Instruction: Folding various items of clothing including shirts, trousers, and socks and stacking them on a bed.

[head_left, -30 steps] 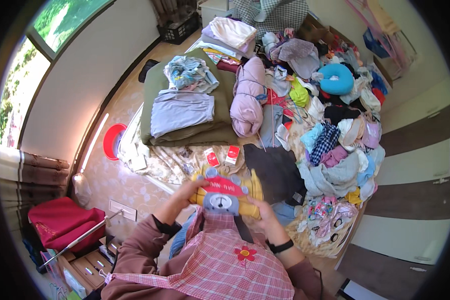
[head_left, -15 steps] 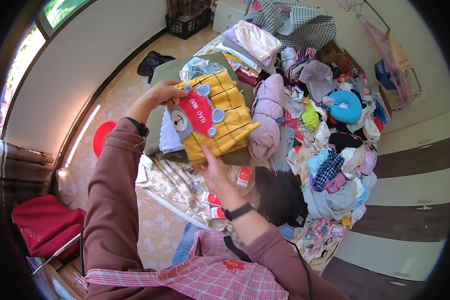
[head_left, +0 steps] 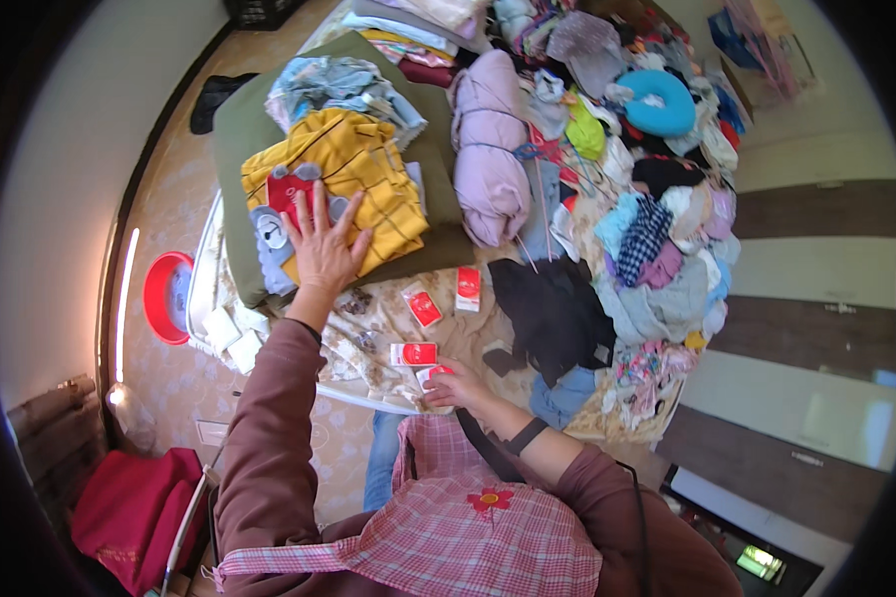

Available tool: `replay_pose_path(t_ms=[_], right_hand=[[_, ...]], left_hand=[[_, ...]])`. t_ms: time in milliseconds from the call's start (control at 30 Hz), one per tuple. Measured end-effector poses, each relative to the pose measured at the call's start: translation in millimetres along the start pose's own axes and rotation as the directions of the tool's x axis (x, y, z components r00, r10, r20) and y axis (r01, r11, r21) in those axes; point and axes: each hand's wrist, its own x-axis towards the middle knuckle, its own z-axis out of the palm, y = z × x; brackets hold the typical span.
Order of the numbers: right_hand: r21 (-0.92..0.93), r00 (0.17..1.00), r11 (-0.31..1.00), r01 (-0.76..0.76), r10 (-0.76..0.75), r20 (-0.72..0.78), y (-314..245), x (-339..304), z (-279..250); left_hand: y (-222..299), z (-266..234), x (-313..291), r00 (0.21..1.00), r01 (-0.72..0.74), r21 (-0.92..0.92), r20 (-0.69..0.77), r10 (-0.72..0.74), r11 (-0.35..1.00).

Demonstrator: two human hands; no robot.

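Observation:
My left hand (head_left: 324, 247) lies flat with spread fingers on a folded yellow garment (head_left: 378, 214) with dark grid lines and a red and grey bear patch. That garment rests on an olive-green cushion-like bundle (head_left: 239, 179), in front of crumpled light-blue clothing (head_left: 338, 90). At the bed's near edge my right hand (head_left: 460, 386) has its fingers closed on the end of a small red-and-white packet (head_left: 434, 375). Three similar packets lie close by: a left one (head_left: 414, 354), an upper one (head_left: 423, 306) and a right one (head_left: 468, 289).
A tied lilac roll (head_left: 493, 149) lies right of the cushion. Beyond it spreads a heap of mixed clothes (head_left: 657, 239) with a turquoise ring pillow (head_left: 659, 102). Black cloth (head_left: 553, 313) lies to the right of the packets. A red basin (head_left: 169, 297) stands on the floor at left.
The yellow garment, held up by both hands before, now lies on the cushion. My left hand has flattened onto it. My right hand has let go and come back to a packet. The view has shifted.

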Motion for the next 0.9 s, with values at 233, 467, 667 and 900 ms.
replay_pose_path(t_ms=[233, 467, 667, 900], right_hand=[[0.085, 0.964, 0.995, 0.044, -0.020, -0.267, 56.5, -42.6, -78.0], [0.069, 0.830, 0.988, 0.138, -0.077, -0.552, 102.4, -65.3, -166.4], [-0.333, 0.398, 0.880, 0.338, -0.454, -0.797, 65.0, -53.8, -253.2], [-0.859, 0.568, 0.494, -0.138, -0.670, -0.477, -9.2, -46.9, -275.6]], left_hand=[[2.0, 14.9, 4.6, 0.993, -0.056, 0.251, 0.118, 0.027, 0.966], [19.8, 1.7, -27.3, 0.990, -0.090, 0.097, -0.096, 0.099, 0.991], [108.7, -37.0, -135.2, 0.988, -0.088, -0.284, 0.097, 0.120, 0.955], [203.1, -82.1, -209.6, 0.838, 0.178, -0.498, 0.529, 0.135, 0.849]])
